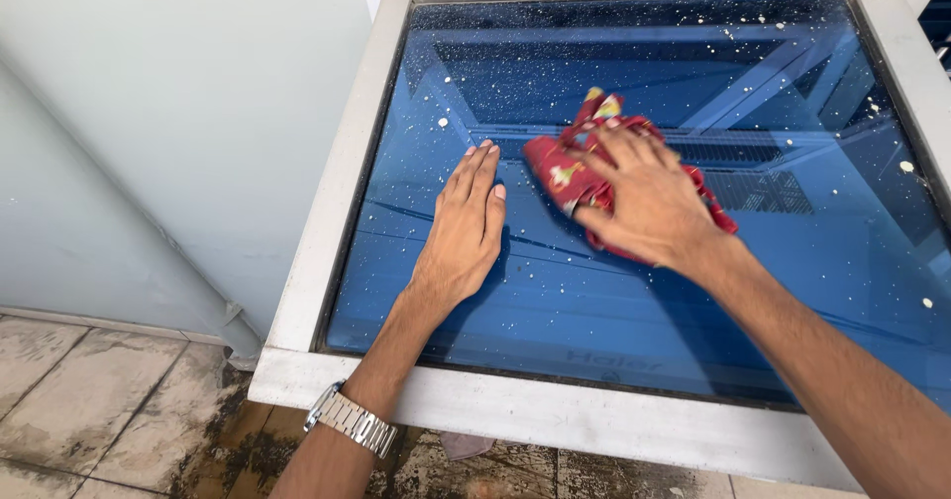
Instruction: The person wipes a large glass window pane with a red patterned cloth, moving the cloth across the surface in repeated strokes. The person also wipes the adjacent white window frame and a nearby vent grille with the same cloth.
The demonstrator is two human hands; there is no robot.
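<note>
Left hand (466, 226): your open palm, flat on the glass panel (614, 291).
Right hand (649, 197): presses the red cloth (584, 177), fingers spread.
Risk: heavy leaning may crack glass.

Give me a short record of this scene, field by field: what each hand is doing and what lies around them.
Left hand: left hand lies flat, palm down, on the blue glass panel; holds nothing.
Right hand: right hand presses on a red patterned cloth against the glass.
Glass: tinted blue, reflective, dotted with white specks.
Frame: pale grey frame around the glass.
Wrist: metal wristwatch on the left wrist.
Surroundings: pale wall to the left; stained tiled floor below.
</note>
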